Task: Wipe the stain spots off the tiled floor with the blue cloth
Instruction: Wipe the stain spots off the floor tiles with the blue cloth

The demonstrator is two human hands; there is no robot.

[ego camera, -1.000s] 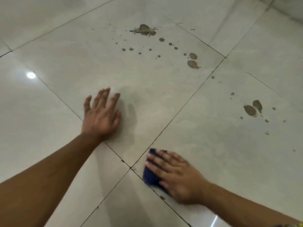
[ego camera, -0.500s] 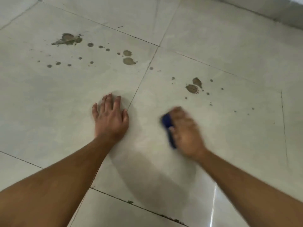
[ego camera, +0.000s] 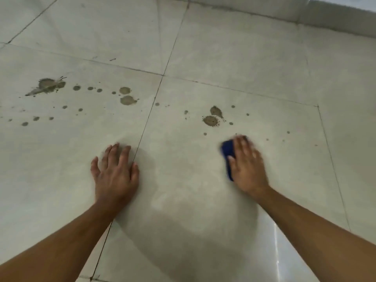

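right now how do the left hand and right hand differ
The left hand lies bare on the tile with fingers spread; the right hand presses the blue cloth. The left hand looks sharp, the right hand blurred. The right hand sits nearer the two large brown stains. Both rest flat on the floor.

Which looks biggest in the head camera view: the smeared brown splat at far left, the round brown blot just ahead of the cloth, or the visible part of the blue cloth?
1. Smeared splat, largest.
2. Visible part of the blue cloth; the right hand covers the rest.
3. Round blot, smallest.
The cloth lies nearer the camera, so its rank is unsure.
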